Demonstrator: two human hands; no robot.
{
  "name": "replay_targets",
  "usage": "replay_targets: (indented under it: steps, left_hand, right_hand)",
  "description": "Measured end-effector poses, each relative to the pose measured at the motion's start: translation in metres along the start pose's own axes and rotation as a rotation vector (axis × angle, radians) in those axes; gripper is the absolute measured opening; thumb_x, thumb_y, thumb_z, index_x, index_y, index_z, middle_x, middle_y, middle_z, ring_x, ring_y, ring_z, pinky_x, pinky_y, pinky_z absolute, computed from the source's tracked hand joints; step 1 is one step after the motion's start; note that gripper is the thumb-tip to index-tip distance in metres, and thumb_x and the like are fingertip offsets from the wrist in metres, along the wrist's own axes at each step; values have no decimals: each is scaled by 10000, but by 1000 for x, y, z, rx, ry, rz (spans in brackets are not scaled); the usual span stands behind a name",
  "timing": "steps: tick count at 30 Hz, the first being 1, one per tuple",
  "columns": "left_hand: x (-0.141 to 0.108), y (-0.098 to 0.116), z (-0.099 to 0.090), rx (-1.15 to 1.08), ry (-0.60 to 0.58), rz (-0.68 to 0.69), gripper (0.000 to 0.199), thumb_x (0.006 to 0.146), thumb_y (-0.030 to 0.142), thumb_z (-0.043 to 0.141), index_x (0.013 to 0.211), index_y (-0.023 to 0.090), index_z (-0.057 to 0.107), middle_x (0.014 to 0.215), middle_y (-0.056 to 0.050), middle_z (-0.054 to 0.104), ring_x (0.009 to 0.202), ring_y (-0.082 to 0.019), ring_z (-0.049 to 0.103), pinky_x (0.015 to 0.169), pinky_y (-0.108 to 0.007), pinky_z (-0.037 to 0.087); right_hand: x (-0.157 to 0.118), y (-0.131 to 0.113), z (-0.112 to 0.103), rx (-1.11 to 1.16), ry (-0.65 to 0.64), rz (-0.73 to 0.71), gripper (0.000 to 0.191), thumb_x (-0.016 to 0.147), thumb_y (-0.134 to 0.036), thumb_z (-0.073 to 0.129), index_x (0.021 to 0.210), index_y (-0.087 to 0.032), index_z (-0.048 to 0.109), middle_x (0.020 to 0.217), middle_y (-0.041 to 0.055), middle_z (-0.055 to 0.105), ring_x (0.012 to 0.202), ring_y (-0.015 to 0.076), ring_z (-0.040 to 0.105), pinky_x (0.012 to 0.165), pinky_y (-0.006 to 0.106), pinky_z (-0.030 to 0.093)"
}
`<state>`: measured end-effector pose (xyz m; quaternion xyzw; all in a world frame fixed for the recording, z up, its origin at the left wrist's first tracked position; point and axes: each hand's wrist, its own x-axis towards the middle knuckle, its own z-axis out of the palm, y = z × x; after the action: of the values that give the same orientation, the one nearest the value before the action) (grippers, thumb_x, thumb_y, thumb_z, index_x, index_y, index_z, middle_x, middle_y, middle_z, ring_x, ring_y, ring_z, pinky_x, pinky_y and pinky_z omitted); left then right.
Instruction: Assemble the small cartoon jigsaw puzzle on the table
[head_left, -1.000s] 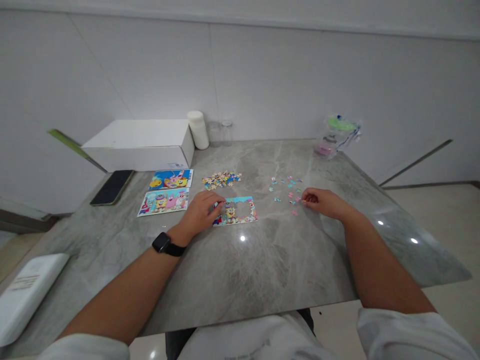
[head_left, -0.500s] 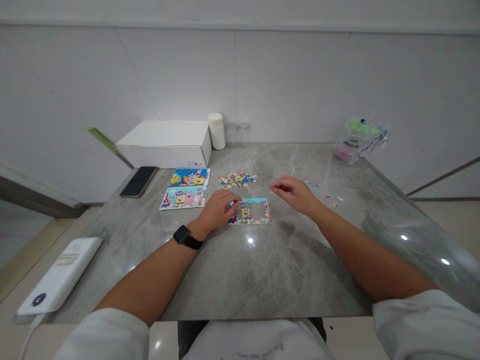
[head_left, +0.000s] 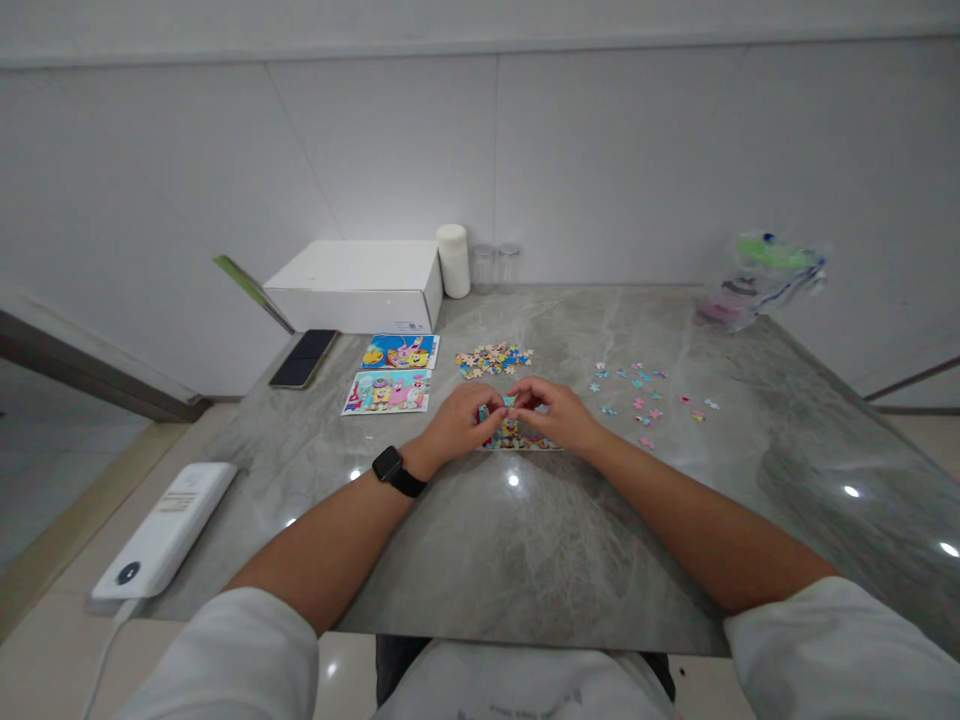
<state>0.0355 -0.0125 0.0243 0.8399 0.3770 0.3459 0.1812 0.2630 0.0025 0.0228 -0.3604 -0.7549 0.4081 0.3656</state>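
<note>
A small, partly filled jigsaw puzzle (head_left: pixel 519 441) with a cartoon picture lies on the table, largely covered by my hands. My left hand (head_left: pixel 463 418) is over its left side, thumb and fingers curled together, a dark watch on the wrist. From the right, my right hand (head_left: pixel 559 415) bends over the puzzle with thumb and forefinger pinched. The fingertips of both hands almost meet above it; whatever is between them is too small to make out. Just behind lies a heap of loose puzzle pieces (head_left: pixel 491 360). More scattered pieces (head_left: pixel 639 404) lie right of my right hand.
Two cartoon picture cards (head_left: pixel 386 392) lie left of the heap, near a phone (head_left: pixel 304 359). Behind stand a white box (head_left: pixel 352 285), a white bottle (head_left: pixel 453 262) and two clear jars (head_left: pixel 508 265). A plastic bag (head_left: pixel 757 285) sits back right; a cabled white power bank (head_left: pixel 165 530) lies front left.
My right hand has moved left from beside the scattered pieces to over the puzzle, meeting my left hand. Those pieces are now uncovered. The whole view has shifted slightly.
</note>
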Motion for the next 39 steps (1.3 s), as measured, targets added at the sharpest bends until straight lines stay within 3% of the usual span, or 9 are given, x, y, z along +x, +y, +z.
replay_targets:
  steps: [4,12,16,29,39]
  left_hand:
    - [-1,4,-1,-52,50,-83,227,1008,350,586,852,199,649,823,-21,674,804,-182,623,809,-330,487]
    - [-1,3,-2,-54,7,-89,286,1027,391,567,845,199,678,825,-32,705,809,-192,639,808,-345,509]
    - [0,2,-3,-50,-26,-69,341,1052,401,507,852,198,694,833,-43,717,819,-198,645,813,-352,511]
    - [-1,3,-1,-14,-39,-46,282,1025,382,580,844,205,703,823,-28,724,812,-186,650,843,-358,503]
    - [-2,0,-4,148,-198,157,162,990,337,629,983,227,748,962,-60,748,964,-222,667,926,-398,462]
  right_hand:
    - [-1,-1,4,107,40,-1,328,849,-411,766,1114,-238,680,877,13,738,798,176,682,794,329,548]
    - [4,4,6,220,83,155,352,776,-530,775,906,-224,661,812,4,686,760,171,627,733,311,512]
    - [4,4,3,210,88,161,329,778,-518,764,890,-221,677,805,1,681,767,168,621,740,307,508]
    - [3,0,2,103,66,124,297,798,-482,756,901,-205,723,826,22,733,747,170,639,709,303,505]
    - [3,7,-25,-112,-132,159,183,818,-384,725,860,-208,753,739,-5,698,681,151,601,662,278,454]
